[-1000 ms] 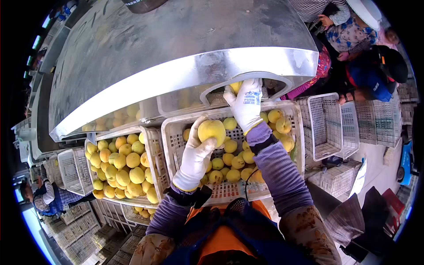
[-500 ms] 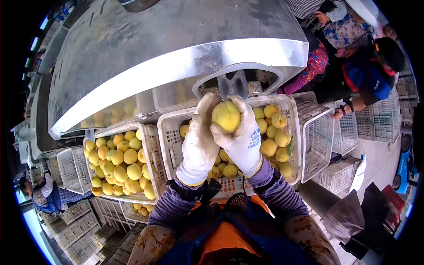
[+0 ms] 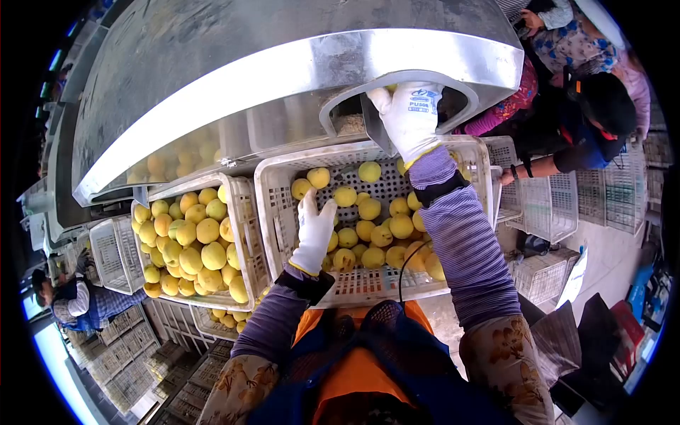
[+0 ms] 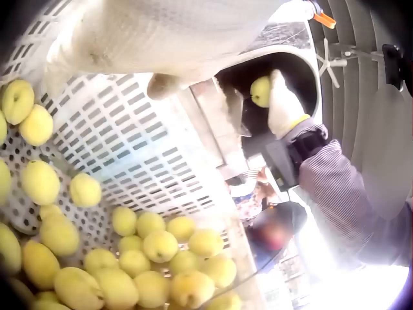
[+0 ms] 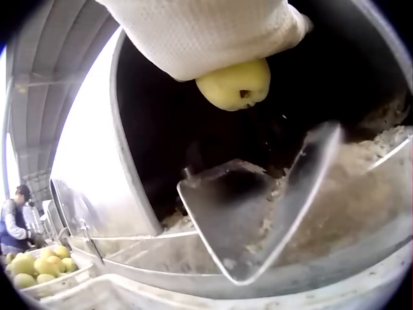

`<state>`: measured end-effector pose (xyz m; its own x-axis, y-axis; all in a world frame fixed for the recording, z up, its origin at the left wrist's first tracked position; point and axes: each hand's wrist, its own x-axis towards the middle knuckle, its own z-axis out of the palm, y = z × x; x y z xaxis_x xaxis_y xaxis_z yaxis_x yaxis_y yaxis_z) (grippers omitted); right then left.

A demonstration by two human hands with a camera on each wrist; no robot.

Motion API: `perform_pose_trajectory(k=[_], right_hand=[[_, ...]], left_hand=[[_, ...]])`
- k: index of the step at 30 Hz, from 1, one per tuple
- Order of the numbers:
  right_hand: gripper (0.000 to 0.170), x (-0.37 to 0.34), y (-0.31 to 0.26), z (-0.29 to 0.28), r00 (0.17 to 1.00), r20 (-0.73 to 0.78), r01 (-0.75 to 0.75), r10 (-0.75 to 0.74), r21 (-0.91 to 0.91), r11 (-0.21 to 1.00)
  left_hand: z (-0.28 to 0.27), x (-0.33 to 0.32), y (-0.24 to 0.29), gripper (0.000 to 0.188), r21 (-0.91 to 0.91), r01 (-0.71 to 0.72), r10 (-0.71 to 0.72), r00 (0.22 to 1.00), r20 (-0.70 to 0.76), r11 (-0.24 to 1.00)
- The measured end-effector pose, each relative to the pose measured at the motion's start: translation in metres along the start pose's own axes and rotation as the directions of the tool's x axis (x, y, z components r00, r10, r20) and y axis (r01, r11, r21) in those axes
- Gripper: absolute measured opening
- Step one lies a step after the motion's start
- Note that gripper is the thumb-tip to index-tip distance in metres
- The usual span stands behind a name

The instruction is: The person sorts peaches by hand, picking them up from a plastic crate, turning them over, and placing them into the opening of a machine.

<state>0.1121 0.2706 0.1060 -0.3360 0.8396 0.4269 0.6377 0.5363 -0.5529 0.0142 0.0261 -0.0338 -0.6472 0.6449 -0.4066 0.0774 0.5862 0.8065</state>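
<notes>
In the right wrist view a yellow fruit (image 5: 235, 85) with a small dark hole hangs under the gloved right hand (image 5: 213, 35), which grips it above a V-shaped metal holder (image 5: 239, 213). The head view has that right hand (image 3: 411, 117) inside the rounded opening of the metal machine (image 3: 283, 78). The gloved left hand (image 3: 315, 230), holding nothing, hovers over the middle crate (image 3: 265, 205) of yellow fruits (image 3: 369, 208), fingers spread and loosely bent. Across the top of the left wrist view the left hand (image 4: 148, 39) looks large and pale.
Left of the middle crate stands a second crate (image 3: 248, 205) full of yellow fruits. Empty white crates (image 3: 552, 205) stand at the right, beside a person in a dark cap (image 3: 602, 106). Another person (image 3: 71, 301) is at the far left. A thin black cable crosses the middle crate.
The two hands, together around a fruit half a second ago, have parted. The right hand has moved up into the opening with a fruit; the left has dropped back over the crate without one.
</notes>
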Motion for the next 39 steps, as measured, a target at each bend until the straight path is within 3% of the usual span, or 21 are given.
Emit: perform_pose_trajectory(k=[1,3,4,5,7,10,11,13,14,15,16,17,18,19,21,24,28,29,32,37,39], right_hand=[[0.045,-0.003,-0.01,-0.017,0.997,0.031,-0.074,0.07,0.158,0.985],[0.045,-0.046,-0.017,-0.013,0.887,-0.456,0.124,-0.071,0.087,0.988],[0.044,-0.091,-0.021,-0.001,0.94,-0.179,-0.177,0.29,0.47,0.865],[0.045,-0.135,-0.015,0.019,0.833,0.213,-0.505,0.511,0.671,0.543],[0.052,-0.179,0.02,0.066,0.664,0.467,-0.741,0.584,0.519,0.427],[0.09,-0.19,0.063,0.143,0.523,0.345,-0.811,0.779,-0.078,0.579],[0.093,-0.2,0.081,0.174,0.578,0.294,-0.774,0.761,-0.099,0.626],[0.095,-0.198,0.106,0.205,0.447,0.432,-0.807,0.784,-0.183,0.561],[0.092,-0.198,0.117,0.211,0.489,0.436,-0.731,0.756,-0.269,0.627],[0.085,-0.192,0.118,0.207,0.457,0.516,-0.694,0.724,-0.302,0.653],[0.081,-0.189,0.112,0.192,0.494,0.557,-0.724,0.667,-0.161,0.671],[0.077,-0.189,0.104,0.171,0.531,0.585,-0.745,0.613,-0.023,0.667],[0.078,-0.186,0.088,0.143,0.552,0.621,-0.784,0.556,0.159,0.6],[0.075,-0.191,0.078,0.12,0.64,0.637,-0.728,0.43,0.323,0.604],[0.077,-0.203,0.054,0.089,0.756,0.567,-0.64,0.329,0.532,0.554],[0.083,-0.168,-0.006,0.012,0.893,0.354,-0.425,0.277,0.468,0.775],[0.084,-0.107,-0.055,-0.065,0.987,0.051,-0.15,0.149,0.6,0.786],[0.081,-0.089,-0.053,-0.065,0.995,-0.079,-0.02,0.069,0.507,0.861],[0.079,-0.073,-0.002,0.011,0.991,-0.127,-0.027,0.026,0.001,1.0],[0.076,-0.045,0.01,0.027,0.996,-0.071,-0.056,0.051,-0.08,0.995],[0.061,-0.024,0.02,0.039,0.996,-0.094,-0.002,-0.012,-0.15,0.989]], left_hand=[[0.0,0.009,-0.008,0.066,0.317,0.011,0.018,0.996,-0.089,0.948],[0.004,0.035,-0.019,0.068,0.606,0.029,0.008,0.998,-0.058,0.795],[0.009,0.046,-0.024,0.069,0.724,0.039,-0.01,0.999,-0.043,0.689],[0.017,0.052,-0.027,0.069,0.741,-0.105,0.003,0.991,0.137,0.664],[0.049,0.057,-0.034,0.073,0.794,-0.226,-0.072,0.945,0.319,0.564],[0.091,0.072,-0.071,0.074,0.798,-0.271,-0.087,0.924,0.372,0.539],[0.098,0.075,-0.075,0.074,0.809,-0.296,-0.051,0.927,0.371,0.508],[0.099,0.083,-0.082,0.071,0.712,-0.247,-0.01,0.942,0.337,0.657],[0.094,0.085,-0.083,0.069,0.658,-0.221,0.004,0.949,0.314,0.72],[0.088,0.088,-0.082,0.067,0.374,0.01,-0.106,0.966,0.237,0.928],[0.079,0.089,-0.078,0.064,0.02,0.241,-0.24,0.951,0.197,0.97],[0.068,0.085,-0.074,0.061,-0.339,0.426,-0.374,0.903,0.21,0.839],[0.05,0.076,-0.063,0.055,-0.593,0.566,-0.412,0.824,0.39,0.572],[0.038,0.068,-0.066,0.053,-0.69,0.622,-0.312,0.783,0.539,0.37],[0.024,0.031,-0.02,0.059,-0.824,0.452,-0.036,0.882,0.469,0.341],[-0.01,-0.011,0.051,0.068,-0.848,0.334,0.156,0.891,0.426,0.41],[-0.05,-0.042,0.139,0.091,-0.859,0.21,0.331,0.859,0.39,0.467],[-0.053,-0.04,0.14,0.089,-0.847,0.137,0.374,0.852,0.365,0.514],[-0.05,-0.034,0.129,0.08,-0.785,0.2,0.312,0.838,0.447,0.587],[-0.052,-0.041,0.137,0.076,-0.769,0.18,0.345,0.815,0.466,0.614],[-0.049,-0.037,0.138,0.067,-0.823,0.252,0.361,0.805,0.47,0.509]])
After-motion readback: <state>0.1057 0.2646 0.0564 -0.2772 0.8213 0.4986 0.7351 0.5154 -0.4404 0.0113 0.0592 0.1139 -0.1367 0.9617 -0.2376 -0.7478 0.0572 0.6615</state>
